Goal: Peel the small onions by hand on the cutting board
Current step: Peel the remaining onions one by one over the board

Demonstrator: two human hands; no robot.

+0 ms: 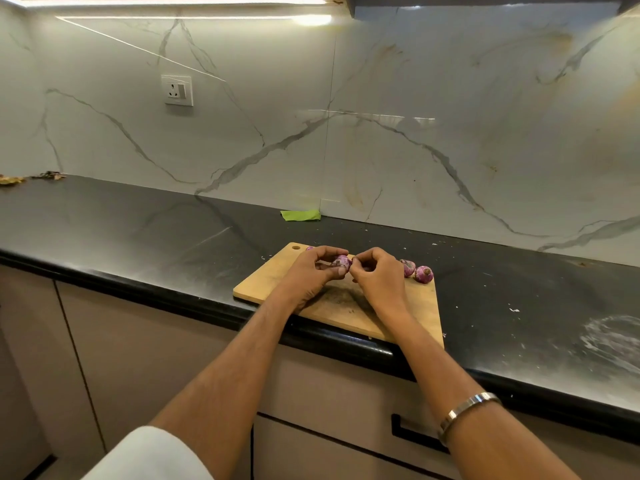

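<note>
Together, left hand (313,271) grip clenched on onion (341,262), right hand (375,277) pinching its skin (no readable writing)

You have just one view, from the camera on your head. It looks forward and down, out along both of your arms. The cutting board (332,306) sits in the middle of the picture, a little below center, about an arm's reach from you. The dark counter (138,230) runs across from left to right. The marble wall (381,98) behind it fills the whole top half. At the bottom you see the cupboard fronts (145,358) right under you.
</note>
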